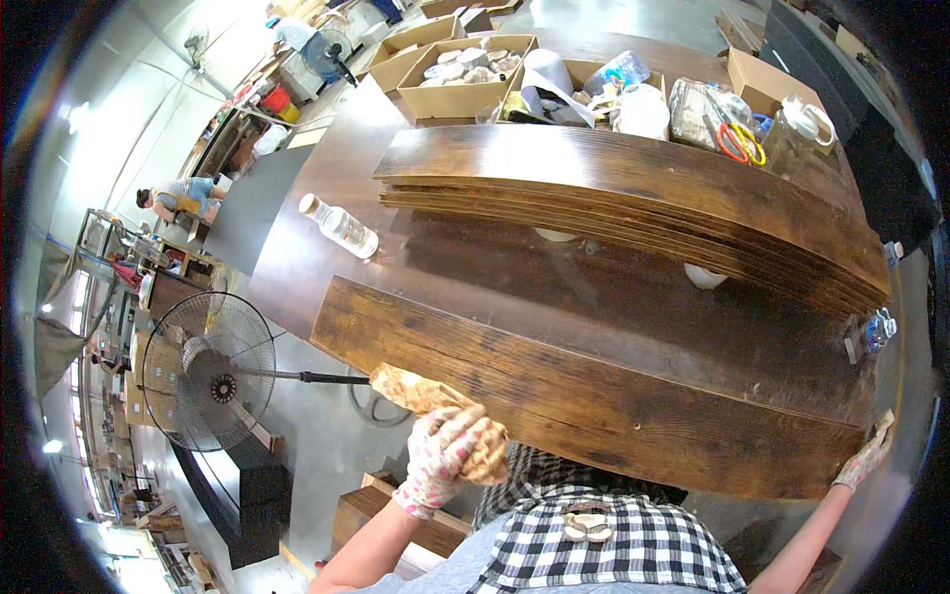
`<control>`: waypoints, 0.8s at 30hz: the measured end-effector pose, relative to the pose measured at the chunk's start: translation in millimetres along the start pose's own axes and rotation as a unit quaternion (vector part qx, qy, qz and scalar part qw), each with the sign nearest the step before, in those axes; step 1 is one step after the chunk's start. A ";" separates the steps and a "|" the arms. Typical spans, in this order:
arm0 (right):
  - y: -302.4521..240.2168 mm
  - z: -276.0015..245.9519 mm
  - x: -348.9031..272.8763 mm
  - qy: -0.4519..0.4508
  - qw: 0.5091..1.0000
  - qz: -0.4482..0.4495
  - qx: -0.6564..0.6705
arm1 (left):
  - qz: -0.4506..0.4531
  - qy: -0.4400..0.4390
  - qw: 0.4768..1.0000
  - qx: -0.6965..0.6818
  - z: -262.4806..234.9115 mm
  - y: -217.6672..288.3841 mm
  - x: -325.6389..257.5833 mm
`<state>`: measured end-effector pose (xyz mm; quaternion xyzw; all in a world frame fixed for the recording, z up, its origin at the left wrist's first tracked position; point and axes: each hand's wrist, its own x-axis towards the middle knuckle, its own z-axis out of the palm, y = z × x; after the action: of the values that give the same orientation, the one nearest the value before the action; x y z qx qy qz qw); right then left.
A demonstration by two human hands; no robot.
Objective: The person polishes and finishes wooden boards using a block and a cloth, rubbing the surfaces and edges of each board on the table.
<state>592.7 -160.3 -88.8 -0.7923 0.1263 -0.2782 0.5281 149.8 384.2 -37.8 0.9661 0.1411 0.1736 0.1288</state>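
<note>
Table: a long dark brown work table point(327, 213) carried everything; its far end was crowded with open cardboard boxes point(457, 77), plastic bags and a clear lidded jar point(804, 129).
Stack: a pile of dark stained wooden boards point(633, 193) lay across the far half of the table, edges roughly aligned.
Single board: one stained plank point(584, 391) lay along the near edge, apart from the stack and just in front of the person's checked apron.
Fan: a standing fan point(208, 371) stood on the floor beyond the plank's left end.
Bottle: a clear plastic bottle point(339, 226) lay on its side on the table, left of the stack.
Left hand: the gloved left hand point(443, 457) was closed around a crumpled tan rag point(435, 401), pressed at the plank's near left edge.
Right hand: the right hand point(863, 457) sat at the plank's far right end; it seemed to hold a small block, though at the rim of the view I could not tell how the fingers lay.
Risk, plank: with both hands at the ends and the plank so close to the edge, an uneven push could likely slide it off towards the person.
Risk, rag: the loose rag might snag on rough grain.
Risk, bottle: lying on its side, it could roll if the table were jolted.
</note>
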 end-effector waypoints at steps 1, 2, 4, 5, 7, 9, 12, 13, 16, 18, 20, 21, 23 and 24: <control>6.6 -2.2 5.8 -0.018 1.000 -0.007 0.018 | 0.029 -0.028 0.999 0.023 0.5 3.3 -1.3; 11.6 -4.1 8.3 -0.037 0.999 -0.015 0.036 | 0.058 -0.056 0.996 0.045 0.4 5.3 -2.0; 16.5 -5.1 5.2 -0.036 0.998 -0.021 0.039 | 0.053 -0.076 0.994 0.050 -0.8 7.5 -1.0; 19.3 -5.7 4.2 -0.035 0.998 -0.032 0.042 | 0.062 -0.073 0.993 0.064 -2.2 3.4 -3.4; 37.0 -17.1 16.2 -0.065 0.994 -0.082 0.024 | 0.065 -0.067 0.992 0.081 -3.7 -1.8 -8.1; 37.9 -18.9 15.8 -0.099 0.987 -0.130 0.007 | 0.049 -0.065 0.994 0.074 -2.6 5.6 -8.6; 10.1 -4.8 2.8 -0.056 0.997 -0.047 -0.012 | 0.044 -0.077 0.992 0.089 -2.5 8.8 -7.7; 12.1 -5.7 3.4 -0.056 0.997 -0.047 -0.006 | 0.047 -0.086 0.991 0.095 -3.8 9.8 -5.5; 17.8 -8.5 8.0 -0.054 0.997 -0.052 0.010 | 0.044 -0.098 0.987 0.121 -6.9 6.5 -1.7; 17.4 -7.4 7.7 -0.053 0.997 -0.054 0.017 | 0.051 -0.078 0.988 0.124 -9.2 4.5 -2.7; 13.9 -3.1 3.1 -0.053 0.996 -0.063 0.029 | 0.046 -0.087 0.991 0.087 -5.9 12.0 -2.4; 11.1 -0.5 0.8 -0.053 0.996 -0.063 0.030 | 0.061 -0.108 0.986 0.108 -6.0 16.9 4.5; 7.4 3.4 -3.0 0.001 1.000 -0.004 0.027 | 0.065 -0.113 0.985 0.112 -4.8 15.9 1.7; 16.5 -2.2 4.8 0.004 1.000 -0.006 0.027 | 0.065 -0.103 0.988 0.093 -4.9 14.4 2.2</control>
<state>596.9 -171.2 -101.7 -0.7774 0.1162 -0.2876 0.5473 153.2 372.6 -28.4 0.9938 0.0792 0.0670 0.0406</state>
